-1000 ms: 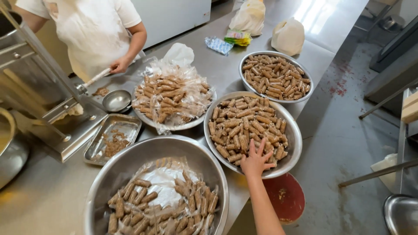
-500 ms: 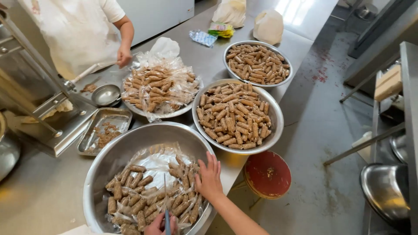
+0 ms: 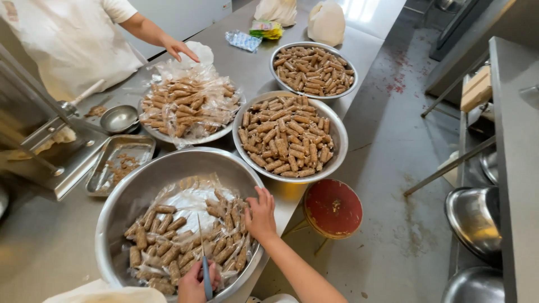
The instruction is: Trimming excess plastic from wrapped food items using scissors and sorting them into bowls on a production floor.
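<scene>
the right hand [image 3: 260, 215] has come off the middle bowl of rolls [image 3: 289, 136], where it rested a second ago, and now lies fingers spread on the near rim of the large steel basin [image 3: 120, 205], touching the plastic liner [image 3: 188, 202] and the brown rolls [image 3: 168, 235] heaped under it; it grips nothing that i can make out; the left hand [image 3: 193, 283], which was out of view a second ago, is now at the bottom edge, closed around a thin blue-handled tool [image 3: 206, 275] whose blade points up over the liner; so the work seems to have shifted from the full bowl, now beyond the right hand, to the lined basin directly under both hands; beyond the left hand sit a plastic-covered tray of rolls [image 3: 188, 104], a small ladle-like bowl [image 3: 119, 118] and a shallow rectangular pan [image 3: 120, 163] with crumbs; farthest off on the counter [image 3: 39, 247] is a second full bowl [image 3: 313, 70]; a co-worker's hand [image 3: 179, 47] has moved to hover over the covered tray; a red stool [image 3: 332, 207] stands on the floor just right of the right hand.
</scene>
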